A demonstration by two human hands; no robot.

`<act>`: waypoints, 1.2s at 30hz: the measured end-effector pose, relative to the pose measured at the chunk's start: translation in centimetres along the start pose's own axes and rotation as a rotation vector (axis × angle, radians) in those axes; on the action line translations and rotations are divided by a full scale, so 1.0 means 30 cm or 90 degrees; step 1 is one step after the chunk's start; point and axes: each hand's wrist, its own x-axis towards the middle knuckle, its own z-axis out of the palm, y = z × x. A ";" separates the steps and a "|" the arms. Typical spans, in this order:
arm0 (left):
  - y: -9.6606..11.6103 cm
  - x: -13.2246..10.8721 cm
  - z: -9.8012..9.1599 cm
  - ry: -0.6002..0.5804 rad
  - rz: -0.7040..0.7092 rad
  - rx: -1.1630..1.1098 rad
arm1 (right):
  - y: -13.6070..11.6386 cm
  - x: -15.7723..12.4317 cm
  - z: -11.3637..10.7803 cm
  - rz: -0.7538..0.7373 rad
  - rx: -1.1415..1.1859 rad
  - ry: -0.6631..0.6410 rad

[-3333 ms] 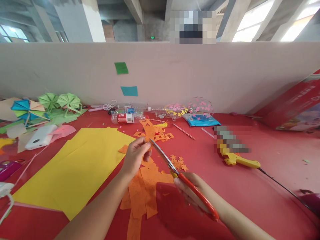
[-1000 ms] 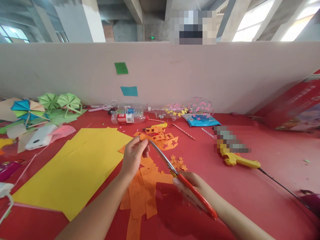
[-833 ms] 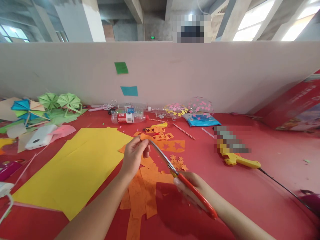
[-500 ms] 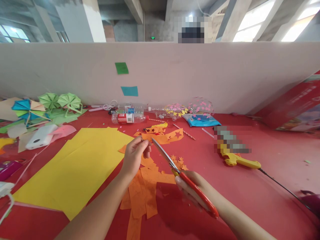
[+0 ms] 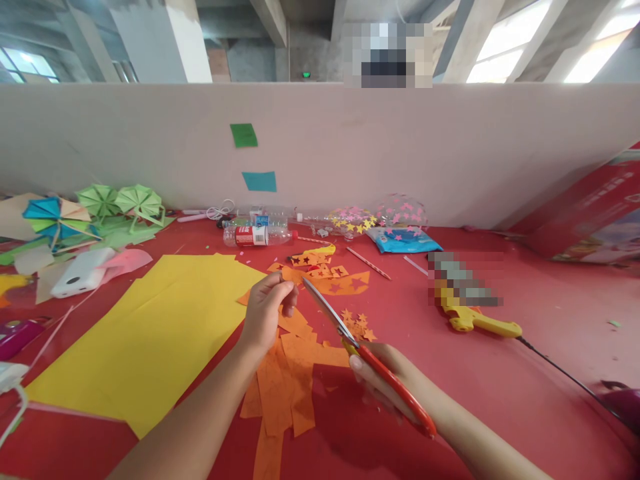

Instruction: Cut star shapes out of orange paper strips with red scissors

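My left hand (image 5: 267, 303) is closed in a pinch. What lies between its fingertips, if anything, is too small to make out. Just beyond it an orange paper strip (image 5: 345, 285) with star-shaped holes stretches to the right. My right hand (image 5: 383, 373) grips red-handled scissors (image 5: 390, 377). Their blades look nearly closed, with the tips close to the left fingertips. Several small orange paper stars (image 5: 357, 325) are heaped right of the blades. Below the left hand, overlapping orange paper strips (image 5: 287, 390) lie on the red table (image 5: 370, 437).
Large yellow paper (image 5: 185, 333) spreads out on the left. Plastic bottles (image 5: 257, 236), a striped straw (image 5: 369, 262) and a blue packet (image 5: 404, 240) lie toward the pale partition (image 5: 350, 147). A yellow glue gun (image 5: 480, 322) with a cord is at right; folded paper umbrellas (image 5: 140, 202) stand far left.
The star-holed orange strip has dropped lower, uncovering another cut piece behind it. My left hand has shifted slightly left, away from the scissor tips. My right hand has barely moved.
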 end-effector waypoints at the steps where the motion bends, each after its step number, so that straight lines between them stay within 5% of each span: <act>1: 0.000 0.000 0.000 -0.001 0.000 0.001 | 0.001 0.000 -0.001 0.000 -0.002 -0.004; 36: 0.013 0.003 0.001 0.006 -0.030 -0.025 | -0.005 0.008 -0.001 0.040 -0.001 -0.010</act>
